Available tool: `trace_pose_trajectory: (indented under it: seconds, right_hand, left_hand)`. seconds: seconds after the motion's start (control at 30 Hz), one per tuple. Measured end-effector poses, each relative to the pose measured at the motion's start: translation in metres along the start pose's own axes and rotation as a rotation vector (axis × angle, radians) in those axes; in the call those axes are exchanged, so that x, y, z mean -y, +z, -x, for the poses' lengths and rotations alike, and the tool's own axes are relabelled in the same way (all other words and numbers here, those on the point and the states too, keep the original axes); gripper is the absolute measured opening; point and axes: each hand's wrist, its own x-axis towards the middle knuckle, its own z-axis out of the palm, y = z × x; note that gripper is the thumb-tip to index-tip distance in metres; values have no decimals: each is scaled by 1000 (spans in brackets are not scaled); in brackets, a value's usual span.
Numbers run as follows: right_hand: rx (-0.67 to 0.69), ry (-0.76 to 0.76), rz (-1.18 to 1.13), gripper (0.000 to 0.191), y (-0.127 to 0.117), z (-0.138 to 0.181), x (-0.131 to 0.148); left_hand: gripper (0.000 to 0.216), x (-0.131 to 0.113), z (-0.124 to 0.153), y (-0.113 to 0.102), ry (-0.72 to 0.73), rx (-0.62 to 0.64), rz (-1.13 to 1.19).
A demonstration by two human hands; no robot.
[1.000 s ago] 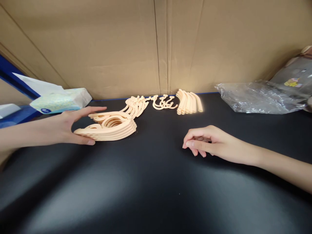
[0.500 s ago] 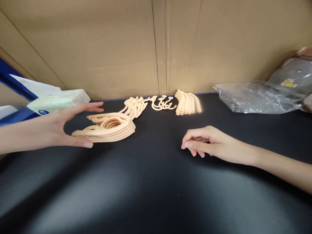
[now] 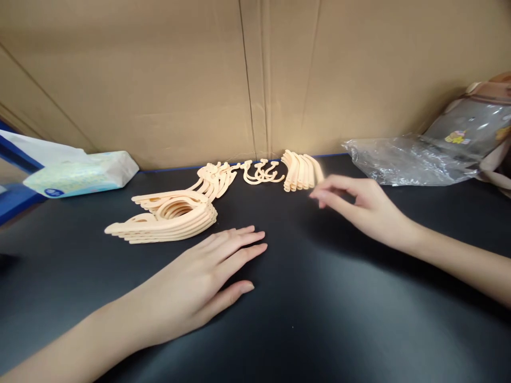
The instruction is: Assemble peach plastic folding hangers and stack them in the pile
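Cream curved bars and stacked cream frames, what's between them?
In the head view, a pile of slim cream pieces, then, nearer the bars, cream hooks.

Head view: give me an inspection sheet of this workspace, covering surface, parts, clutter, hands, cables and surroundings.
Surface: black table, glossy.
Parts: cream frames, stacked; slim pieces behind them; hooks; curved tubes in a row.
Clutter: tissue pack at left; plastic bag and clear container at right.
Hands: left hand open, palm down; right hand curled by the tubes, slightly blurred, contact unclear.
Cables: nothing seen.
Surroundings: cardboard behind the table.
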Motion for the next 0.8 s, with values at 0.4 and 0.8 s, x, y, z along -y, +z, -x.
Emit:
trace_pose_trajectory:
  seconds: [0.4, 0.8]
  right_hand:
    - [31, 0, 587, 42, -1, -18, -49]
    - [15, 117, 826, 49, -4, -17, -48]
  left_hand:
    - [38, 4, 3, -1, 25, 13, 27]
    - [38, 2, 1, -7, 12, 30, -2]
